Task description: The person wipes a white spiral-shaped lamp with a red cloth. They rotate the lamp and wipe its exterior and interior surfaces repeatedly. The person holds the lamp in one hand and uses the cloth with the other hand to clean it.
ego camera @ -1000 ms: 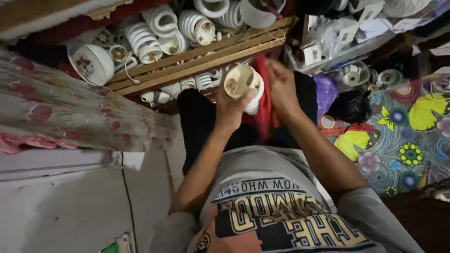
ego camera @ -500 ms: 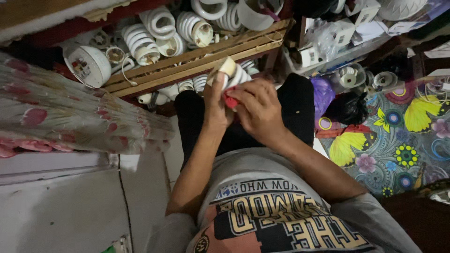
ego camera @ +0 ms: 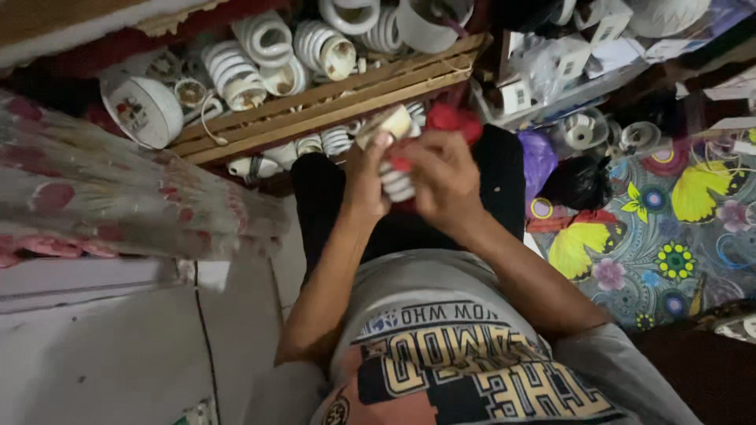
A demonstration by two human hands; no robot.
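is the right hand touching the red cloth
Touching: the head view shows the right hand closed over the red cloth, which bunches out above its fingers.

At the top right I see a clutter of small white cardboard boxes (ego camera: 516,96), squarish, standing just past the end of a wooden crate (ego camera: 315,110). One has a dark printed patch on its face. Beside them lies a crumpled clear plastic bag (ego camera: 551,67). More white cartons (ego camera: 610,20) sit further up toward the corner, partly hidden. I see no signs or screens, and no loose labels clear enough to make out.
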